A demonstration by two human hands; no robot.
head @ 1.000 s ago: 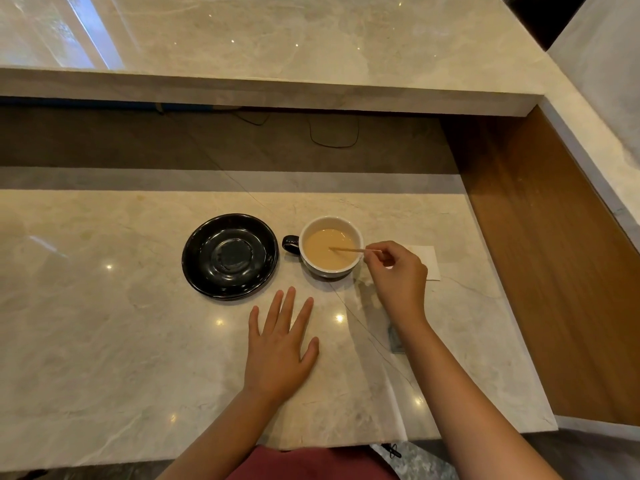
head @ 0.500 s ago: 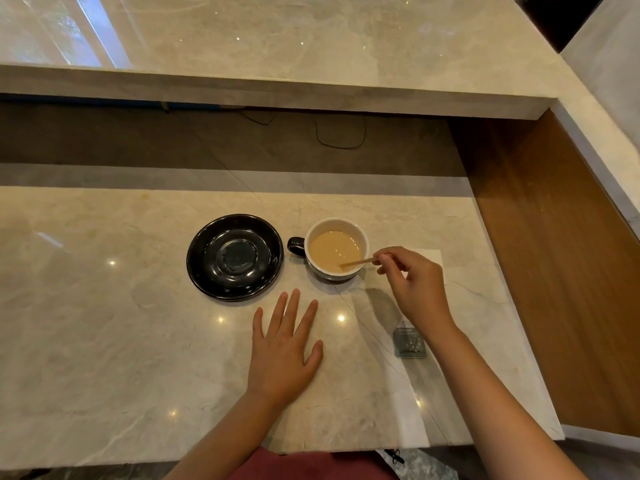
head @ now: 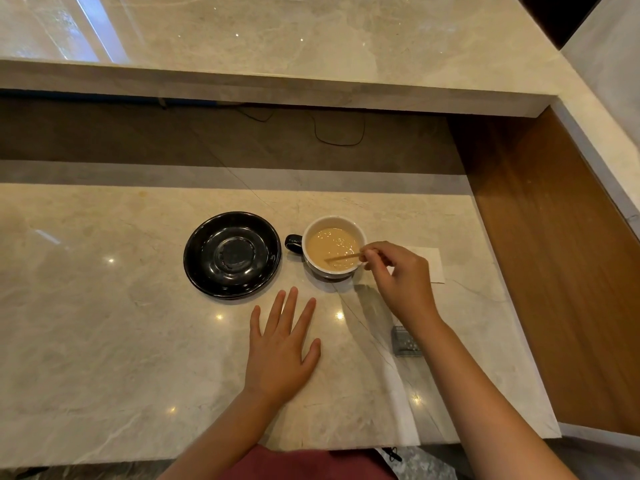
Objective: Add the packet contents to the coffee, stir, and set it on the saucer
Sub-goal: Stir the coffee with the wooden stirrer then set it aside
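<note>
A coffee cup (head: 360, 233), black outside and white inside, stands on the marble counter, full of light brown coffee, its handle pointing left. My right hand (head: 401, 282) pinches a thin wooden stirrer (head: 343, 258) whose tip dips into the coffee. Just left of the cup lies an empty black saucer (head: 232, 254). My left hand (head: 282, 348) rests flat on the counter in front of the saucer and cup, fingers spread, holding nothing. A small grey packet (head: 405, 342) lies on the counter, partly hidden under my right wrist.
A white napkin (head: 434, 263) lies behind my right hand. A raised marble ledge (head: 311, 46) runs along the back, above a dark recess with a black cable (head: 339, 133). A wooden panel (head: 554, 254) bounds the counter on the right.
The stirrer's tip has swung from the cup's middle toward its near side, and my right hand has shifted slightly with it. My left hand has stayed flat.
</note>
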